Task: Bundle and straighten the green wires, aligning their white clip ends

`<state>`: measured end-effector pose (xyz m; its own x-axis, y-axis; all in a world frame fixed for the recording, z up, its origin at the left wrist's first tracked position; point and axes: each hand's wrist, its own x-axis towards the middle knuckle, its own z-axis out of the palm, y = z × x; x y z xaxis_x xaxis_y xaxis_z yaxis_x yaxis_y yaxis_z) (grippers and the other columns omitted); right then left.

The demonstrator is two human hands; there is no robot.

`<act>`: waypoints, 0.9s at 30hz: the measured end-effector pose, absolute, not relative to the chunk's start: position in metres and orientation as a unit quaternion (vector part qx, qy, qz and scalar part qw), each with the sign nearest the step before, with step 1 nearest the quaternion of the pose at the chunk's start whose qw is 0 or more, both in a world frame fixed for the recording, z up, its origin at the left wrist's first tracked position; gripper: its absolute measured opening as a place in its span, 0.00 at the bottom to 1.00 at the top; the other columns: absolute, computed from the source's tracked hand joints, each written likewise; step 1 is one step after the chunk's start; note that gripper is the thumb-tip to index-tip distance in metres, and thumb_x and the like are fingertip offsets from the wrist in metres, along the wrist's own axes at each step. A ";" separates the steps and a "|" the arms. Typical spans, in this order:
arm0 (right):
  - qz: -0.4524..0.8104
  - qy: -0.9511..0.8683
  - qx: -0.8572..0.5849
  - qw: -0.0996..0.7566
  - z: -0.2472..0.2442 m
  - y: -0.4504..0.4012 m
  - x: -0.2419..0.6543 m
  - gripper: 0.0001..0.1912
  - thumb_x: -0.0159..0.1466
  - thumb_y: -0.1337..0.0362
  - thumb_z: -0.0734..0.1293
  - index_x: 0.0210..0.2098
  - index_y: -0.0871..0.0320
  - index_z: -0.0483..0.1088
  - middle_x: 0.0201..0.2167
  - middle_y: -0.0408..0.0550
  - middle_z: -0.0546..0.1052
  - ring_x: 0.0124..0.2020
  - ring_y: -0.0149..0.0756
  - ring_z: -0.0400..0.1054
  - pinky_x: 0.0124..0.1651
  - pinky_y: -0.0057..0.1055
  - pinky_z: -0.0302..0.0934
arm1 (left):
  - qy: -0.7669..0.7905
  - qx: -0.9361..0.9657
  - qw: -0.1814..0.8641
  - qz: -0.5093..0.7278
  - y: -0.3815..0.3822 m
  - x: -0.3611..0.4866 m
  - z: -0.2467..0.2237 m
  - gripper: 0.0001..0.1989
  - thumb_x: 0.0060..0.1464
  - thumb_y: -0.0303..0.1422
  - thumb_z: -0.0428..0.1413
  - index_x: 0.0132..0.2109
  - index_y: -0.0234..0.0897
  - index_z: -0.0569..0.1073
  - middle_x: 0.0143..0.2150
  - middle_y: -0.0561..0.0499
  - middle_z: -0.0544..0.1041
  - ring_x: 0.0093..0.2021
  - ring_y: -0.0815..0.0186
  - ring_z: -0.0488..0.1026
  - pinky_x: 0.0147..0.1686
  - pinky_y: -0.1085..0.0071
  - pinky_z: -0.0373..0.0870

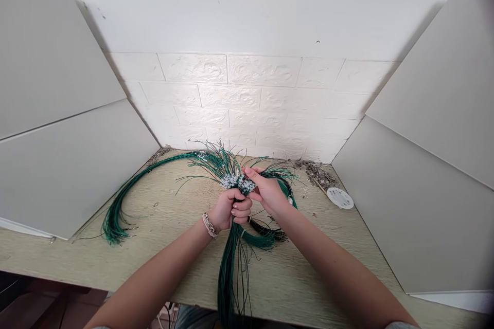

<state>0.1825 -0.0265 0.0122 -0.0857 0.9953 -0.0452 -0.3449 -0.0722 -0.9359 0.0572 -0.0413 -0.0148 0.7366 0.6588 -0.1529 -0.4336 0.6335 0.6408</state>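
Many green wires (227,267), left fingers (242,205) clasping, right fingers (255,175) touching, white disc (340,198)

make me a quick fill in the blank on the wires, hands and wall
The left hand grips a bundle of ____ and black wires.
A chain bracelet is worn next to the ____ hand.
The right hand is at the small ____ pieces on the wires.
The lower wall has a raised ____ pattern.

Answers: green; left; white; brick

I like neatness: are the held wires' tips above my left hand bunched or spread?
Spread: above your left hand, the held wires fan out, tips pointing different ways.
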 end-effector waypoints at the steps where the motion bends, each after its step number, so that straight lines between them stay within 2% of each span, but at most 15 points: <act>1: 0.612 -0.412 -0.397 0.546 0.012 -0.026 0.183 0.15 0.48 0.52 0.72 0.27 0.58 0.73 0.27 0.42 0.72 0.29 0.29 0.62 0.33 0.27 0.54 | 0.188 0.296 0.884 0.308 -0.041 0.057 -0.015 0.08 0.40 0.29 0.50 0.28 0.29 0.72 0.14 0.62 0.43 0.14 0.76 0.34 0.11 0.79 0.39; 10: 0.531 -0.479 -0.452 0.533 0.008 -0.024 0.186 0.18 0.49 0.48 0.69 0.25 0.57 0.70 0.21 0.40 0.70 0.22 0.29 0.59 0.27 0.28 0.51 | 0.180 0.298 0.885 0.309 -0.040 0.057 -0.020 0.09 0.40 0.29 0.51 0.28 0.29 0.73 0.14 0.63 0.42 0.14 0.77 0.34 0.11 0.80 0.39; 22: 0.547 -0.473 -0.445 0.528 0.003 -0.022 0.184 0.22 0.50 0.42 0.66 0.27 0.56 0.72 0.27 0.44 0.75 0.28 0.34 0.66 0.33 0.31 0.58 | 0.173 0.295 0.888 0.308 -0.039 0.059 -0.021 0.09 0.40 0.29 0.51 0.28 0.29 0.74 0.14 0.63 0.43 0.14 0.77 0.35 0.11 0.80 0.40; 27: 0.554 -0.469 -0.447 0.523 0.002 -0.022 0.183 0.24 0.52 0.40 0.63 0.25 0.56 0.70 0.27 0.46 0.75 0.30 0.35 0.67 0.34 0.31 0.59 | 0.175 0.291 0.888 0.311 -0.039 0.059 -0.021 0.09 0.40 0.29 0.50 0.28 0.29 0.73 0.14 0.63 0.43 0.14 0.77 0.35 0.11 0.80 0.38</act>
<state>0.1834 -0.0217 0.0019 -0.0536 0.9985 -0.0053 -0.1600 -0.0138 -0.9870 0.0591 -0.0392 -0.0211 0.7458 0.6533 -0.1301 -0.4498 0.6380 0.6250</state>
